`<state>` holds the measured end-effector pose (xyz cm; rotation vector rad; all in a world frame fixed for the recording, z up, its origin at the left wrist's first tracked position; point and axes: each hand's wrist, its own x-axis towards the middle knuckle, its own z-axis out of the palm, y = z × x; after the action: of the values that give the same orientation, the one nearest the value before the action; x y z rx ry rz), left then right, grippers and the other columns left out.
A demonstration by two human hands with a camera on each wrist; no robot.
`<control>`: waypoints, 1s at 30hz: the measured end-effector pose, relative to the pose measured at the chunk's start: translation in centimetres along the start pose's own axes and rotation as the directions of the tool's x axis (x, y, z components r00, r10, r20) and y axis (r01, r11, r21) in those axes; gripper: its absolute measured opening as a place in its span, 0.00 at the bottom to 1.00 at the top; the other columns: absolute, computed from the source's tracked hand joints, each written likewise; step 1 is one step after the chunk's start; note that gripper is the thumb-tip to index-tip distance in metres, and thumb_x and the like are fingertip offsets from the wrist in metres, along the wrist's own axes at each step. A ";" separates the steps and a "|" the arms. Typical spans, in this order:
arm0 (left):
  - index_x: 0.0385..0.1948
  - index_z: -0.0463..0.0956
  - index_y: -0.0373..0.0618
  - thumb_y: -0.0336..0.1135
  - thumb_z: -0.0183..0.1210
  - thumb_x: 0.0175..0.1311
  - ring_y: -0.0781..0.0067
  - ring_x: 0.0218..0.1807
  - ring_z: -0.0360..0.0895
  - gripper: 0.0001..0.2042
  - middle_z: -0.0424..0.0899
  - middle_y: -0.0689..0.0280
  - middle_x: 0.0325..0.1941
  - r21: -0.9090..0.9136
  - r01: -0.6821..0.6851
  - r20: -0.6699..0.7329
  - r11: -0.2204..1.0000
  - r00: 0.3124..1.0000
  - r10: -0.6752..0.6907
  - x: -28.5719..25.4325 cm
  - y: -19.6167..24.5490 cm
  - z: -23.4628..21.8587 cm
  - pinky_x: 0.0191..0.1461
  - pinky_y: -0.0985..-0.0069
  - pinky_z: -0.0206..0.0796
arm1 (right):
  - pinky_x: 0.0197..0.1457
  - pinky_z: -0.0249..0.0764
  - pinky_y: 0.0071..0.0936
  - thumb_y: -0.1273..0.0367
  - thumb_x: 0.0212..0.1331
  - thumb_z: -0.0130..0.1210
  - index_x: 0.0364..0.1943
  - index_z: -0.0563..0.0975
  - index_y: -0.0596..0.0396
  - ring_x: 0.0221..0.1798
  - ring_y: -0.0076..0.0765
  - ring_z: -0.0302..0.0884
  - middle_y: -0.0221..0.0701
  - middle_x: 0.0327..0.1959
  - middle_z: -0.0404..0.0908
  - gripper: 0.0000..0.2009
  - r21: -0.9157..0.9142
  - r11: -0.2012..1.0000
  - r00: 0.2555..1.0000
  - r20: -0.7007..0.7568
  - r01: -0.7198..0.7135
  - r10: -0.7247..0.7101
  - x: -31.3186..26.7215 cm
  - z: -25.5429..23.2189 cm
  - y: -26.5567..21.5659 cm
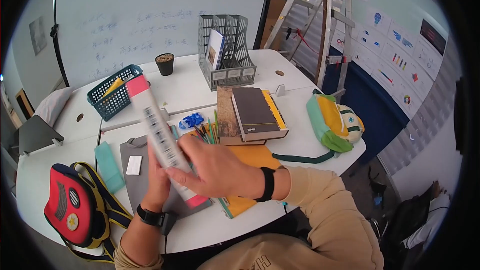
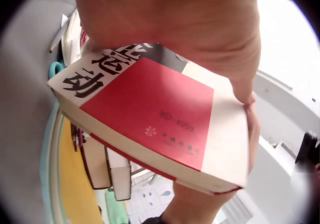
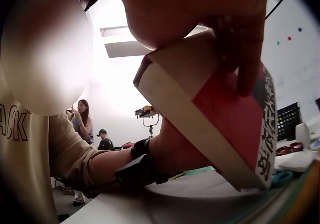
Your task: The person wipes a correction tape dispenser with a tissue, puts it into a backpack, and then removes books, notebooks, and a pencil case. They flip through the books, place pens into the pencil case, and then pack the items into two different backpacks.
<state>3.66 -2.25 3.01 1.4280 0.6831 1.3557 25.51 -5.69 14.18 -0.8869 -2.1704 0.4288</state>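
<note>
A thick book (image 1: pixel 165 137) with a white spine, bold black characters and pinkish-red ends is held tilted above the table by both hands. My left hand (image 1: pixel 157 182) grips it from the left, mostly behind the book in the head view. From the right, my right hand (image 1: pixel 217 167) holds it with the thumb along the spine side. In the left wrist view the book (image 2: pixel 150 114) shows a red panel on a white cover. Curled fingers (image 3: pixel 247 59) of the right hand press over the red part in the right wrist view.
Below lies grey fabric (image 1: pixel 134 145) with a white block (image 1: pixel 133 165). Around it are a red backpack (image 1: pixel 72 207), green basket (image 1: pixel 107 102), plant pot (image 1: pixel 165 65), file rack (image 1: pixel 227 75), stacked books (image 1: pixel 257 110), pencils (image 1: pixel 212 129), yellow folder (image 1: pixel 255 157) and a green-yellow bag (image 1: pixel 320 115).
</note>
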 end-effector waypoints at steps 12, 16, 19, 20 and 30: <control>0.86 0.64 0.40 0.75 0.71 0.63 0.49 0.75 0.84 0.57 0.80 0.48 0.79 -0.646 0.207 0.098 0.735 0.977 -0.189 -1.8 1.5 -4.1 0.75 0.52 0.84 | 0.71 0.78 0.48 0.61 0.82 0.65 0.70 0.75 0.55 0.65 0.56 0.79 0.45 0.64 0.74 0.22 0.109 0.991 0.945 0.310 0.078 -0.108 -0.5 -2.6 2.4; 0.82 0.68 0.34 0.53 0.70 0.62 0.45 0.75 0.85 0.47 0.84 0.46 0.76 -0.638 0.260 0.103 0.725 0.962 -0.255 -1.1 1.4 -4.3 0.81 0.49 0.79 | 0.79 0.75 0.48 0.64 0.80 0.66 0.77 0.76 0.53 0.76 0.62 0.76 0.48 0.76 0.72 0.25 -0.048 0.978 0.952 0.247 0.201 -0.183 -1.5 -2.3 4.1; 0.82 0.68 0.34 0.43 0.68 0.69 0.46 0.76 0.84 0.40 0.83 0.47 0.78 -0.614 0.293 0.083 0.733 0.948 -0.309 -1.1 1.5 -3.4 0.83 0.49 0.77 | 0.85 0.72 0.47 0.67 0.79 0.66 0.80 0.76 0.52 0.83 0.64 0.72 0.50 0.84 0.68 0.28 -0.067 0.977 0.943 0.280 0.203 -0.177 -2.0 -2.4 5.1; 0.82 0.67 0.34 0.38 0.67 0.71 0.46 0.77 0.84 0.39 0.82 0.47 0.79 -0.441 0.311 0.006 0.842 0.939 -0.344 -1.2 1.7 -2.7 0.84 0.48 0.76 | 0.87 0.71 0.47 0.68 0.78 0.66 0.81 0.76 0.51 0.85 0.64 0.70 0.51 0.86 0.67 0.29 -0.045 0.982 0.932 0.327 0.184 -0.160 -2.0 -2.9 5.3; 0.78 0.71 0.33 0.27 0.65 0.75 0.54 0.71 0.89 0.30 0.87 0.50 0.74 -0.529 0.280 0.027 0.801 0.949 -0.313 0.6 4.5 -1.9 0.75 0.56 0.85 | 0.92 0.65 0.44 0.73 0.56 0.78 0.87 0.66 0.53 0.89 0.57 0.69 0.48 0.85 0.72 0.50 -0.278 0.940 0.969 0.090 -0.196 0.229 -5.0 -15.8 8.4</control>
<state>0.93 -2.63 7.06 0.7995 0.4927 1.2150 43.51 -2.88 17.66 -1.2836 -2.2875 0.3029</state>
